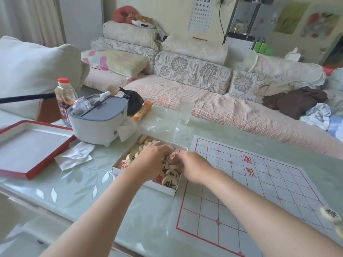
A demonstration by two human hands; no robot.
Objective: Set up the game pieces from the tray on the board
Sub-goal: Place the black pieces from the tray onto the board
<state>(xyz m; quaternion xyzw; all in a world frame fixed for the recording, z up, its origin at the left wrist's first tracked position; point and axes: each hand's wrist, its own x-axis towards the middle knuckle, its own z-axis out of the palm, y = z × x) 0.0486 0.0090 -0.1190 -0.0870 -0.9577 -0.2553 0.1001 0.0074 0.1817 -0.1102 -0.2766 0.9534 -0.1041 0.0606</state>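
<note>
A white tray (165,190) holds several round wooden game pieces (169,181) marked in black or red. It lies just left of the paper board (259,182), which has a red grid. Both hands reach into the tray. My left hand (153,160) lies over the pieces with fingers curled down among them. My right hand (193,166) has its fingertips in the pieces at the tray's right side. What either hand holds is hidden. One black-marked piece (331,215) stands at the board's near right edge, with another piece (339,231) cut off just below it.
A red-rimmed box lid (35,145) lies at the left. A white and grey container (100,117), crumpled tissue (74,154), a bottle (65,95), a snack packet (143,110) and a glass (185,110) stand behind the tray. A sofa with cushions runs along the table's far side.
</note>
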